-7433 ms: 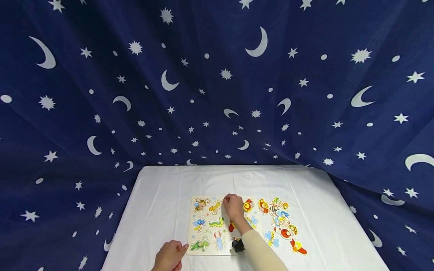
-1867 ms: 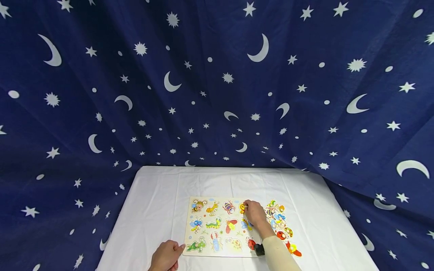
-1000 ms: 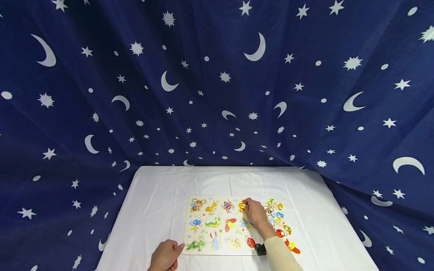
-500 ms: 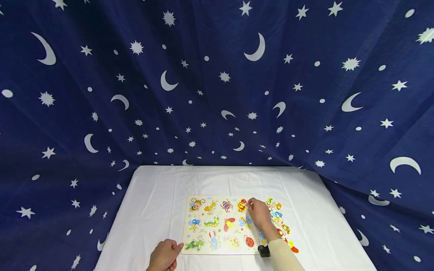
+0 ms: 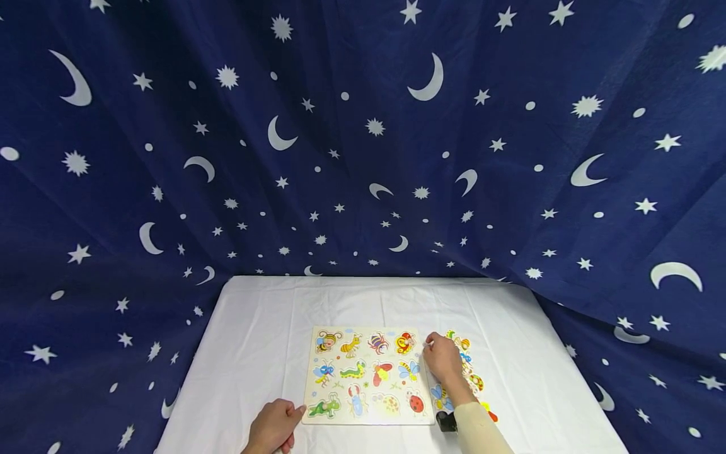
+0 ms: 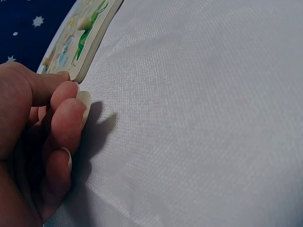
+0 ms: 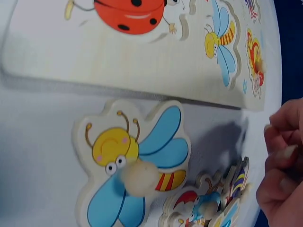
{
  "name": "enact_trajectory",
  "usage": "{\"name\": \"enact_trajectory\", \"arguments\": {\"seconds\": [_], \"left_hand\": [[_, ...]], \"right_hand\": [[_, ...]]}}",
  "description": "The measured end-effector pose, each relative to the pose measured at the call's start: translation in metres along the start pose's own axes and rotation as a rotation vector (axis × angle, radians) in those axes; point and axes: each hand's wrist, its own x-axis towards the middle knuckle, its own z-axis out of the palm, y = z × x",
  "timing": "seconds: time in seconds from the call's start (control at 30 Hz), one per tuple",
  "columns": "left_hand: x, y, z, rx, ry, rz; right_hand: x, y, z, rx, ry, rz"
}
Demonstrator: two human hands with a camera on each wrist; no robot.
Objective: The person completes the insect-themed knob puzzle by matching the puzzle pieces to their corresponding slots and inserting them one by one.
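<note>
A wooden insect puzzle board (image 5: 391, 420) lies on the white table. At its near left corner my left hand (image 5: 275, 425) pinches the edge, thumb tip on the corner and other fingers curled; the left wrist view shows the same. My right hand (image 5: 445, 358) hovers beyond the board's right edge, over the loose pieces, fingers loosely bent with nothing between them. The red and yellow butterfly piece (image 7: 254, 54), with its wooden knob, sits in the board's far right corner. A blue-winged bee piece (image 7: 109, 151) lies beside the board, below my right wrist.
Several loose knobbed insect pieces (image 5: 476, 383) lie heaped to the right of the board, partly hidden by my right arm. A black wrist camera (image 5: 446, 421) sits on that arm. A blue curtain (image 5: 363, 145) with stars and moons hangs behind the table (image 5: 255, 340).
My right hand pressed at the butterfly piece in the board's far right corner, let go of it and moved right toward the loose pieces. My left hand has stayed at the near left corner.
</note>
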Motion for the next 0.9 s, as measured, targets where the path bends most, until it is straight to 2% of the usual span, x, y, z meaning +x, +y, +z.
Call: {"name": "enact_trajectory", "arguments": {"seconds": [0.33, 0.6, 0.9], "left_hand": [[0.002, -0.003, 0.0, -0.002, -0.011, 0.004], [0.001, -0.004, 0.0, -0.001, -0.001, 0.031], [0.003, -0.004, 0.0, 0.002, -0.003, 0.018]], "right_hand": [[-0.003, 0.012, -0.012, -0.119, 0.013, 0.091], [-0.003, 0.02, -0.012, -0.128, -0.008, 0.148], [-0.004, 0.025, -0.016, -0.111, -0.003, 0.177]]}}
